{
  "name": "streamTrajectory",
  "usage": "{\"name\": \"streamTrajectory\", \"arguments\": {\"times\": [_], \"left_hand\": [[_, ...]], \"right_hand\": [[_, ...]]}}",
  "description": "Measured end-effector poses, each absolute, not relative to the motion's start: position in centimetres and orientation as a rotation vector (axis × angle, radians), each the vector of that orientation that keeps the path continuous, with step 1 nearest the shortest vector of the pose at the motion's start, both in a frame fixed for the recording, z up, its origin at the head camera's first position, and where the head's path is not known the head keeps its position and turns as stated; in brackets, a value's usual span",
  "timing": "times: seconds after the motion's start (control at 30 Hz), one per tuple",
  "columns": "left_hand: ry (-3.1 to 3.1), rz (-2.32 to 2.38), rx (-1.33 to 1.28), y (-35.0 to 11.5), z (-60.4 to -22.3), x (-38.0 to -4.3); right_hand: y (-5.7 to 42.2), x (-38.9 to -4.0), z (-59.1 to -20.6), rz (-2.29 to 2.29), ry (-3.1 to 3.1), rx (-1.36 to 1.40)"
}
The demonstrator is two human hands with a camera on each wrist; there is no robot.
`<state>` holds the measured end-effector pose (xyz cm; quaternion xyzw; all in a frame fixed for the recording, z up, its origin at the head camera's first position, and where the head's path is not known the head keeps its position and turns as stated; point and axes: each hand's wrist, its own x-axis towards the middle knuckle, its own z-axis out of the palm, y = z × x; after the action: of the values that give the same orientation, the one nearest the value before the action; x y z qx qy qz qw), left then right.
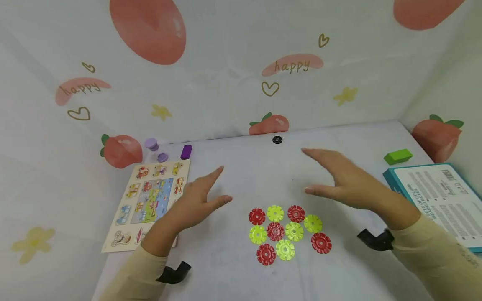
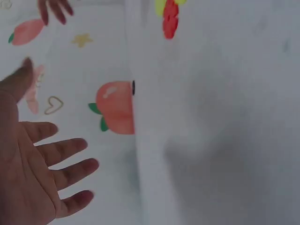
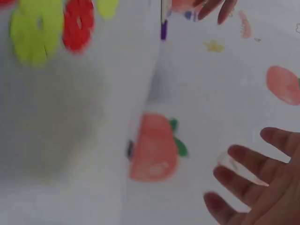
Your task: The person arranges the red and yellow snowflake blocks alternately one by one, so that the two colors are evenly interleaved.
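My left hand (image 1: 196,202) is held above the table at the left, fingers straight and thumb spread, holding nothing. Opposite it, at the right, my right hand (image 1: 346,182) hovers in the same way with nothing in it. Between and below them lie several flat flower-shaped discs, some red (image 1: 275,231) and some yellow-green (image 1: 294,231), grouped on the white cloth. One red disc (image 1: 321,243) lies at the group's right side. In the left wrist view the left hand (image 2: 33,173) shows spread fingers, and the right wrist view shows the right hand (image 3: 267,173) likewise.
A picture puzzle board (image 1: 126,192) lies at the left, with a purple block (image 1: 186,152) and lilac pieces (image 1: 151,144) behind it. A black disc (image 1: 277,139) sits at the back edge. At the right are a green block (image 1: 398,156) and a teal-edged box (image 1: 440,200).
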<state>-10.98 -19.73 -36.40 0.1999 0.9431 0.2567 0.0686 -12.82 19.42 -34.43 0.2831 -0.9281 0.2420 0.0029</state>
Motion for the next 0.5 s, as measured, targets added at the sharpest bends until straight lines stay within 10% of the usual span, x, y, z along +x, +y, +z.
{"name": "streamTrajectory", "arguments": {"times": [0.5], "left_hand": [[2.882, 0.978, 0.634, -14.9, -47.7, -10.3]], "right_hand": [[13.2, -12.6, -46.2, 1.148, -3.014, 0.928]]}}
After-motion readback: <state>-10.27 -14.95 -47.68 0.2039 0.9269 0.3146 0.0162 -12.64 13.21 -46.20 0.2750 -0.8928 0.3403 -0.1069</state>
